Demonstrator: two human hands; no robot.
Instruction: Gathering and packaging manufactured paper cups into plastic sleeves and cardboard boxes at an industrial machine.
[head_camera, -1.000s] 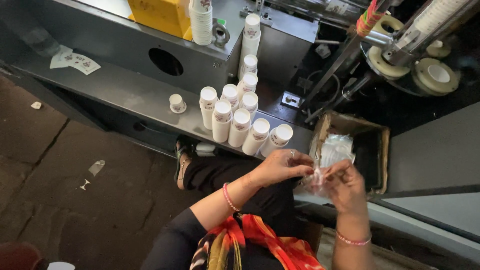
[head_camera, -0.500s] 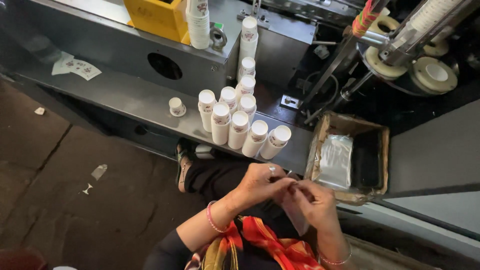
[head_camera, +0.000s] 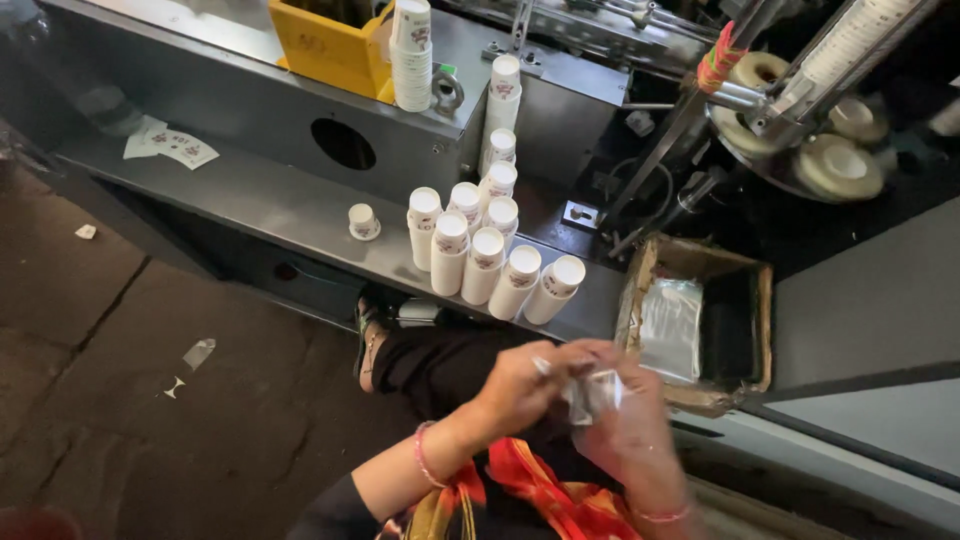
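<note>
Since a moment ago both my hands have stayed together over my lap, left hand and right hand with fingers clamped on a clear plastic bag, near the cardboard box below the bench of cups.

Two hands working a clear plastic bag beside a metal bench of paper cups

The left hand and right hand meet over the lap, both pinching a small crumpled clear plastic bag (blurred, so the exact grip is unclear). Ahead, on the grey metal bench, stacks of white paper cups lean together, with a single cup standing apart to their left. A cardboard box at the right holds more clear plastic bags. A tall cup stack stands beside a yellow bin on the machine top.
</note>
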